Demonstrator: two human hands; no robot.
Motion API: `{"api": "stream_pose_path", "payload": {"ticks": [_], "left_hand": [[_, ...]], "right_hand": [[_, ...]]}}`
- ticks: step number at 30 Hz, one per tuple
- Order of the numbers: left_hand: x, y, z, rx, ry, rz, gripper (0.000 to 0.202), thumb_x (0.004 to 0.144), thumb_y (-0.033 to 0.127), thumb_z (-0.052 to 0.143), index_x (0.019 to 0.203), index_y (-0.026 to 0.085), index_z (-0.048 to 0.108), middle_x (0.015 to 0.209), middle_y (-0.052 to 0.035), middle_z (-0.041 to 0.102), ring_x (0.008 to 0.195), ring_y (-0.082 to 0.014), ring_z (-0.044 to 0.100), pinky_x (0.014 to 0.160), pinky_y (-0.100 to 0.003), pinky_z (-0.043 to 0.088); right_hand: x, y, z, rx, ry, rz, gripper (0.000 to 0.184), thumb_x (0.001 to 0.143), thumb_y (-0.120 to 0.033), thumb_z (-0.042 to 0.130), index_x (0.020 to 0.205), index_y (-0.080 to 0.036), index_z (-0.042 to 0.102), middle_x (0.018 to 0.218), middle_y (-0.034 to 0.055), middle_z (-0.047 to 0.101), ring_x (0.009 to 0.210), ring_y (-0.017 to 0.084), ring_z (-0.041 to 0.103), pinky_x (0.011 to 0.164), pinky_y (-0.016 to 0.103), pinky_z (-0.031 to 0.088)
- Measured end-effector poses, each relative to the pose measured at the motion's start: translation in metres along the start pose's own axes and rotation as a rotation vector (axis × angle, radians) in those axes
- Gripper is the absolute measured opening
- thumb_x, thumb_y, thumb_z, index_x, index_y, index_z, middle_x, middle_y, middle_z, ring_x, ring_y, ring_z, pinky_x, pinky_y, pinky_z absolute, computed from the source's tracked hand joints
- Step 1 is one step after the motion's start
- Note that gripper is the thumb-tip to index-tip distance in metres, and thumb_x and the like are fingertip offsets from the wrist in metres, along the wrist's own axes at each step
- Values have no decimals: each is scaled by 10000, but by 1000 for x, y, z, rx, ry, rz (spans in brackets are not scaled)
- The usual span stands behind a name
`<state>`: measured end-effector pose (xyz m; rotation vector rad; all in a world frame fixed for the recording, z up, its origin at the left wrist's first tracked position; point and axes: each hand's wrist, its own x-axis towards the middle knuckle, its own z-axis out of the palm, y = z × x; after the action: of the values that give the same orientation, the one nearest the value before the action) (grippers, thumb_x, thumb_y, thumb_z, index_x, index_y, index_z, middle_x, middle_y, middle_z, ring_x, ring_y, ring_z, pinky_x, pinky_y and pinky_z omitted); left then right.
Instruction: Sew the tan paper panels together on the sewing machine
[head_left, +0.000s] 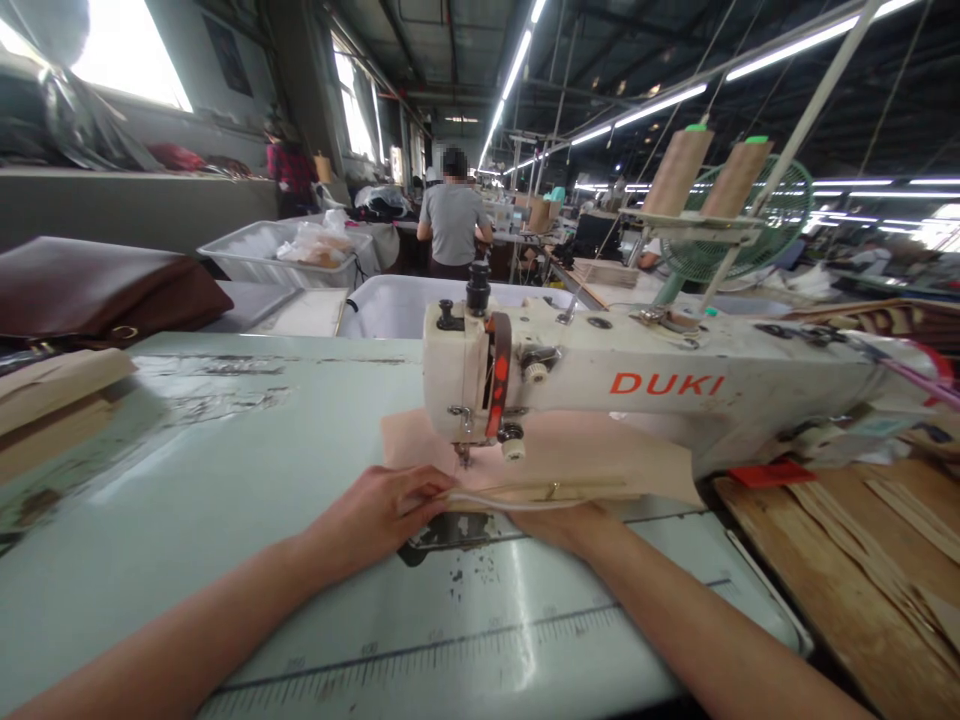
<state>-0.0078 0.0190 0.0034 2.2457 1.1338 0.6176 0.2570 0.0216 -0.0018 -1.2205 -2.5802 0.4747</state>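
A pale pink-beige fabric panel [645,462] lies under the needle end of a white sewing machine [570,365]. Along its near edge runs a zipper [585,491], with a small metal pull in view. My left hand [397,510] pinches the left end of this folded edge between thumb and fingers, just in front of the presser foot [463,456]. From the right, my right hand [562,525] reaches beneath the same edge; its fingers are hidden under the fabric.
A printed ruler scale [435,648] crosses the pale green table. At right, a wooden board [847,540] holds zipper strips and a red piece. Beige pieces [60,390] lie at left, near a brown leather item [97,285]. Thread cones [679,170] stand behind; a person [454,215] sits farther back.
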Motion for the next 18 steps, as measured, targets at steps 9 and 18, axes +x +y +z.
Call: {"api": "stream_pose_path", "payload": {"ticks": [9,18], "left_hand": [[-23,8,-9,330,-157,304,508,957,439,588,1443,342,478,1452,-13,529,1344,-269,470,1144,-421,377],[-15,5,2,441,-122,182,558,1001,508,468,1511,313,357,1512,-57,440,1362,-289,445,1148,-499,367]], "right_hand": [[-58,-85,-16,-150,382,254,431,1029,-403,314,904,-238,692,871,78,707,787,259,674,705,392,535],[-21,-31,6,-255,110,178,477,1029,-364,434,1465,-169,454,1494,110,450,1403,307,390,1154,598,287]]}}
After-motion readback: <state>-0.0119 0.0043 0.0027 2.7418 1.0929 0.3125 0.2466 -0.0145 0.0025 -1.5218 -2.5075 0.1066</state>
